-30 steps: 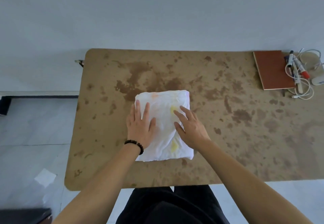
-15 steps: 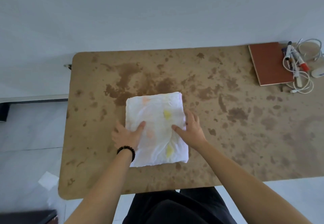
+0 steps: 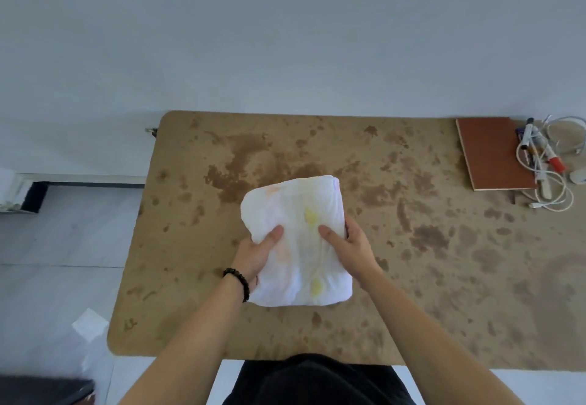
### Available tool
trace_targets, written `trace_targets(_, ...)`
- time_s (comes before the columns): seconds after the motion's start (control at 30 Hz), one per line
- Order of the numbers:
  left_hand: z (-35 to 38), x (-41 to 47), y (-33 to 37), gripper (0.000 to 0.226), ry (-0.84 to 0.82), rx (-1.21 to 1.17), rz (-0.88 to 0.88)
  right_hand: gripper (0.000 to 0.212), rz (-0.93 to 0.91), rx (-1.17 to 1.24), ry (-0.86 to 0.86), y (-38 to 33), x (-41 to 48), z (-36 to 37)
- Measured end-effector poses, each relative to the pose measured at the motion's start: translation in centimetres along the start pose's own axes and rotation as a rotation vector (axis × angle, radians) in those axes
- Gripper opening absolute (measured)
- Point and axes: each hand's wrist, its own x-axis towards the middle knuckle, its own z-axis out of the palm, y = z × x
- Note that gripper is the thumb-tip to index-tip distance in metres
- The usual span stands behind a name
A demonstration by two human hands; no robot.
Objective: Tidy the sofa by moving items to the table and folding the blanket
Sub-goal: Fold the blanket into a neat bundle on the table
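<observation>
A white blanket (image 3: 295, 214) with faint yellow and orange spots is folded into a thick rectangle over the middle of the stained brown table (image 3: 444, 262). My left hand (image 3: 255, 254), with a dark bead bracelet at the wrist, grips its left side, thumb on top and fingers underneath. My right hand (image 3: 347, 246) grips the right side the same way. The blanket's far end looks raised off the tabletop and bulges between my hands.
A brown notebook (image 3: 491, 154) lies at the table's far right corner. Beside it are markers (image 3: 539, 147) and a tangled white cable (image 3: 558, 188). A pale wall runs behind the table. Grey floor with a scrap of white paper (image 3: 88, 323) lies to the left.
My hands went from lying flat on top of the blanket to gripping its two sides with fingers tucked under. The blanket has lifted slightly and bunched between them.
</observation>
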Motion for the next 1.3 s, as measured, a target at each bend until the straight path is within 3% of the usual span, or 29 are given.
trace_targets(0.1,-0.2,-4.3,1.4,0.049,0.030,-0.082,0.184,0.036,-0.148,0.037,-0.028,-3.3,-2.3,-1.3)
trace_targets(0.27,-0.8,-11.5,2.9,0.051,0.265,-0.227,0.440,0.043,-0.324,0.082,-0.190,-7.4,-5.9,-1.4)
trace_targets(0.43,-3.9,-16.8,0.0,0.054,0.687,-0.338,0.516,0.056,-0.379,0.124,-0.401,-8.5,-8.5,2.5)
trace_targets(0.5,-6.2,-19.0,-2.5,0.060,0.764,-0.421,0.498,0.060,-0.396,0.082,-0.520,-8.6,-10.1,5.2)
trace_targets(0.7,-14.9,-28.6,-11.5,0.054,0.994,-0.580,0.624,0.070,-0.549,-0.110,-0.790,-8.5,-18.6,16.5)
trace_targets(0.87,-23.6,-36.0,-20.9,0.081,1.293,-0.549,0.713,0.067,-0.697,-0.211,-1.007,-6.0,-28.0,29.0)
trace_targets(1.0,-32.0,-40.9,-27.7,0.064,1.451,-0.570,0.743,0.067,-0.777,-0.302,-1.108,-3.2,-35.4,40.0)
trace_targets(1.13,-39.2,-44.6,-32.0,0.051,1.504,-0.621,0.734,0.069,-0.783,-0.314,-1.166,-1.8,-41.4,48.6)
trace_targets(1.3,-47.9,-45.6,-34.3,0.058,1.526,-0.624,0.694,0.072,-0.779,-0.329,-1.190,-1.3,-44.2,57.2)
